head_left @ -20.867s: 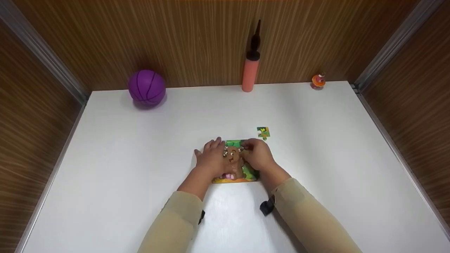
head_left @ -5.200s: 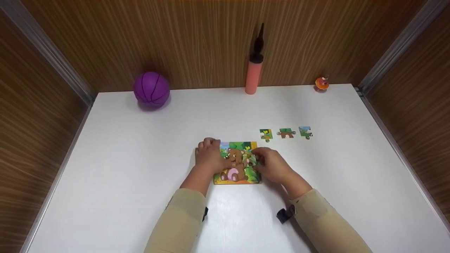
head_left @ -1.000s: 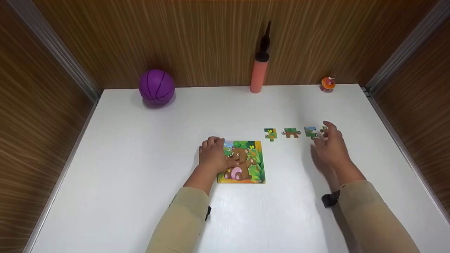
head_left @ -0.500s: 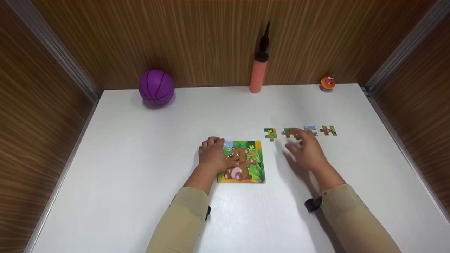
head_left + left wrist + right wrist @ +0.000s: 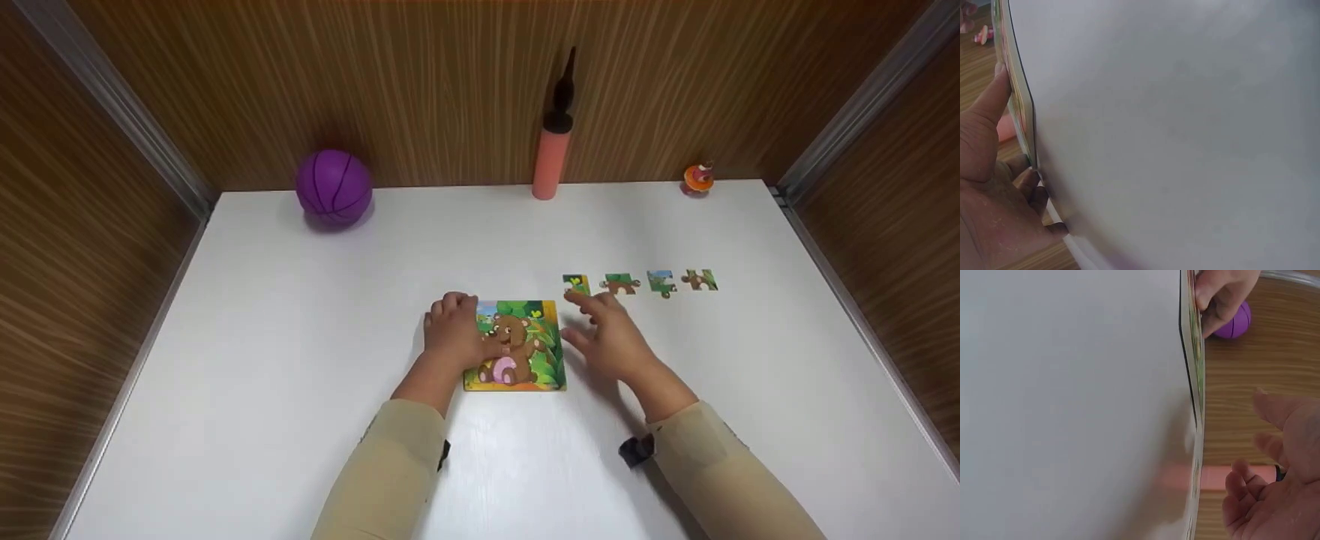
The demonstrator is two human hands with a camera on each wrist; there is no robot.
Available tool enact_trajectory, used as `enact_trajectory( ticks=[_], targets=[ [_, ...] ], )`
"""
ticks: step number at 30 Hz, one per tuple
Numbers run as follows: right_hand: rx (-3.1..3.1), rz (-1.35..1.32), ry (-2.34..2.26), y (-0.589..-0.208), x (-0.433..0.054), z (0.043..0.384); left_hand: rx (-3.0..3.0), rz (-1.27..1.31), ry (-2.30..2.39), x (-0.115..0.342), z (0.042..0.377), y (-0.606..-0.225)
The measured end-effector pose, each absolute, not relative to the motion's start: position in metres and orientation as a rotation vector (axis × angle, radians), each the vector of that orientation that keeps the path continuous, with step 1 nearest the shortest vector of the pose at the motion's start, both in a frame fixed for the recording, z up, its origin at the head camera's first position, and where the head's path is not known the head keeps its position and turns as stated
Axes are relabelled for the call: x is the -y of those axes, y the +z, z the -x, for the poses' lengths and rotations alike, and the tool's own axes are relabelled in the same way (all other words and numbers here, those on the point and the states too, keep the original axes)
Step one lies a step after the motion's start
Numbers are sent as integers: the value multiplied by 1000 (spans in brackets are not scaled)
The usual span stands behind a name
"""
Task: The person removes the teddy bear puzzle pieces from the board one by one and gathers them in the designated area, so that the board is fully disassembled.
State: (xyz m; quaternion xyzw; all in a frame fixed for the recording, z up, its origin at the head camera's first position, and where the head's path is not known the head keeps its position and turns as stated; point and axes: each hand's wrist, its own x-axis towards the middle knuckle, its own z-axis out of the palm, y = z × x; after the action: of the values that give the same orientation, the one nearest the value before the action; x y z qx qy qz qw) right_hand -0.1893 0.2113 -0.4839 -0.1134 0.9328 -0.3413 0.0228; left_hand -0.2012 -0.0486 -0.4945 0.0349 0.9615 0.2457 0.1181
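So there's a big white bench (image 5: pixel 300 322) with a coral pump (image 5: pixel 552 161) standing at the back edge and a purple ball (image 5: pixel 334 186) off to its left. Main change is the person's right grip (image 5: pixel 616 341): half a second ago it was over by the loose pieces, and now it's come in beside the puzzle board (image 5: pixel 522 351), fingers loosely spread with nothing in them. Can't tell if a fingertip brushes the closest piece. My read is that the fourth piece is laid down and that grip is free again. The left grip (image 5: pixel 453 330) hasn't budged, thumb on the board's face and fingers curled at its left edge, so it's got a decent hold. The board itself lies flat near the middle of the bench: square, brown bear with a pink patch low on its front, leafy green around it, yellow-orange along the right and bottom. Part of its left side is covered, and I can't make out seams. Smallest stuff is four loose pieces in a row, all apart: yellow-and-green corner (image 5: pixel 577 283), green-and-brown piece (image 5: pixel 620 283), blue-topped piece (image 5: pixel 661 281), brown piece (image 5: pixel 700 280) farthest right.
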Motion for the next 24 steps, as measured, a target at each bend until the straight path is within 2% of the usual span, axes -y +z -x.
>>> enact_trajectory(
  ticks=[9,24],
  targets=[
    [-2837,363,-961,-484,-185,185,-2813,-96,721,48,202,-495],
    [-2716,380,-912,-487,-169,188,-2802,-73,727,46,202,-493]
  ],
)
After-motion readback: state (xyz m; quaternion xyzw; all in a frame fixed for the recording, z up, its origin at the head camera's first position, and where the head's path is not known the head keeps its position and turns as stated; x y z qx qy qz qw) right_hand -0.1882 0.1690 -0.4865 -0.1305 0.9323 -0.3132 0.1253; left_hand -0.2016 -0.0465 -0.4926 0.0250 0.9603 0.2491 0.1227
